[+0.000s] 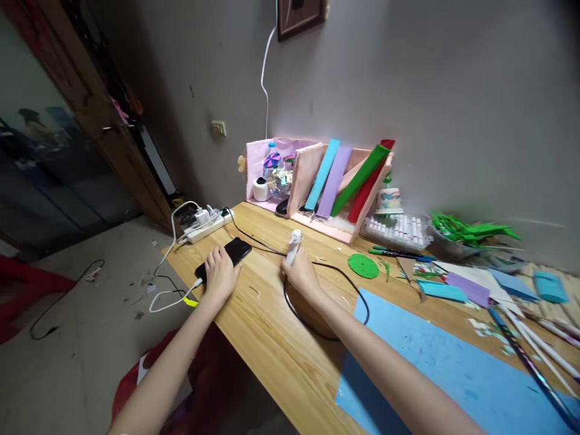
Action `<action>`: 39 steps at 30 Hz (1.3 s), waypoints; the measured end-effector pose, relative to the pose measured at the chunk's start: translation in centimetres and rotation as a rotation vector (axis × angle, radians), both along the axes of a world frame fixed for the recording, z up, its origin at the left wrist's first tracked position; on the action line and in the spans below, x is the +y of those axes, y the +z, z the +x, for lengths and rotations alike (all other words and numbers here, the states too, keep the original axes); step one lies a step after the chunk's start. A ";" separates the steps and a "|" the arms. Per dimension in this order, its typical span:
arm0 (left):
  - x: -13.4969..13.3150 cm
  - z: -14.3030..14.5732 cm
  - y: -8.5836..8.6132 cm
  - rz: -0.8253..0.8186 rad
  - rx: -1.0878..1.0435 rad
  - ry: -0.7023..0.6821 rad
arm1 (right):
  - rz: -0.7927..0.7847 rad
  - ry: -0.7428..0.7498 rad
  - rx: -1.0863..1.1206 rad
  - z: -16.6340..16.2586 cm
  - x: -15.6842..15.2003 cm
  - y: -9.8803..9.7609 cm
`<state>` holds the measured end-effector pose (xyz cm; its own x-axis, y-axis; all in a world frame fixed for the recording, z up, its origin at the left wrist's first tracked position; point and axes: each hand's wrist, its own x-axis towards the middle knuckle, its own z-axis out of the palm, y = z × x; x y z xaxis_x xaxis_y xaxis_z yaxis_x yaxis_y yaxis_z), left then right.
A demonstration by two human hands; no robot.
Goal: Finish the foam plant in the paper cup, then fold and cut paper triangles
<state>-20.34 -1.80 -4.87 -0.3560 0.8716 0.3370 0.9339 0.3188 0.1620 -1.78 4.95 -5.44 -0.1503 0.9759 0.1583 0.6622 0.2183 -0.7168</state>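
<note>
White tool [294,246], long axis upward, in right hand [301,275]

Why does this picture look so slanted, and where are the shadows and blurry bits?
Head view: probably a wide lens or tilted head, as the door leans steeply; head view: shadow falls under the right forearm, darkening the desk and the near corner of the blue sheet; head view: the far-left glass is dim, details behind it blurry.

No legible lettering, labels, brands or numbers — none anywhere.
</note>
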 end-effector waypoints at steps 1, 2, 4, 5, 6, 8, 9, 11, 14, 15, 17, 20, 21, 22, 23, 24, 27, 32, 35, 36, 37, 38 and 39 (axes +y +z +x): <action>0.3 -1.2 0.2 -0.041 -0.001 -0.031 | -0.002 -0.005 -0.008 0.0 0.0 -0.1; 0.7 -2.2 0.4 -0.073 -0.007 -0.061 | -0.004 -0.011 -0.015 -0.1 0.0 -0.2; 1.4 -3.4 0.5 -0.096 -0.020 -0.088 | -0.006 -0.023 -0.025 -0.2 0.1 -0.3; 1.6 -3.7 0.5 -0.095 -0.026 -0.084 | -0.006 -0.027 -0.028 -0.2 0.1 -0.3; 1.9 -3.9 0.5 -0.092 -0.034 -0.080 | -0.005 -0.029 -0.030 -0.3 0.2 -0.4; 2.2 -4.2 0.4 -0.088 -0.056 -0.072 | -0.003 -0.029 -0.033 -0.3 0.3 -0.5; 2.3 -4.3 0.4 -0.086 -0.068 -0.069 | -0.003 -0.026 -0.033 -0.3 0.3 -0.5; 2.4 -4.5 0.5 -0.086 -0.090 -0.065 | -0.001 -0.021 -0.030 -0.4 0.3 -0.4; 2.2 -4.5 0.6 -0.071 -0.113 -0.040 | 0.002 -0.017 -0.017 -0.3 0.4 -0.4; 2.0 -4.2 0.6 -0.052 -0.110 -0.027 | 0.002 -0.016 -0.010 -0.3 0.4 -0.3; 1.5 -2.9 0.6 0.023 -0.096 -0.031 | 0.000 -0.015 0.005 -0.3 0.5 -0.3; 0.7 0.8 0.2 0.119 -0.151 -0.212 | -0.003 -0.021 0.036 -0.4 0.5 -0.4; 0.4 2.2 0.0 0.107 -0.206 -0.314 | -0.005 -0.024 0.049 -0.4 0.6 -0.4; 0.3 3.7 -0.1 0.084 -0.262 -0.407 | -0.007 -0.027 0.064 -0.4 0.5 -0.5; 0.2 5.1 -0.2 0.059 -0.308 -0.468 | -0.010 -0.030 0.081 -0.4 0.5 -0.5; 0.1 6.3 -0.2 0.029 -0.343 -0.508 | -0.015 -0.032 0.102 -0.4 0.5 -0.5; 0.3 8.4 -0.3 -0.033 -0.405 -0.532 | -0.039 -0.028 0.185 -0.2 0.6 -0.7; 0.4 8.2 -0.8 0.009 -0.465 -0.535 | -0.124 0.021 0.384 0.8 1.1 -1.3; 0.1 7.7 -1.2 0.043 -0.529 -0.522 | -0.212 0.064 0.515 1.7 1.3 -1.4; 0.0 7.6 -1.3 0.044 -0.551 -0.523 | -0.234 0.085 0.555 1.9 1.3 -1.3; -0.1 7.6 -1.3 0.042 -0.569 -0.528 | -0.249 0.106 0.593 2.1 1.2 -1.1; -0.1 7.6 -1.3 0.038 -0.581 -0.534 | -0.257 0.129 0.626 2.3 1.0 -0.9; -0.1 7.6 -1.3 0.034 -0.587 -0.538 | -0.260 0.149 0.655 2.5 0.9 -0.8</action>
<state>-12.70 -1.93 -6.20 -0.0168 0.9669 0.2544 0.7170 -0.1657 0.6771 0.72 5.83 -6.19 -0.2383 0.9708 0.0264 0.0552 0.0407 -0.9976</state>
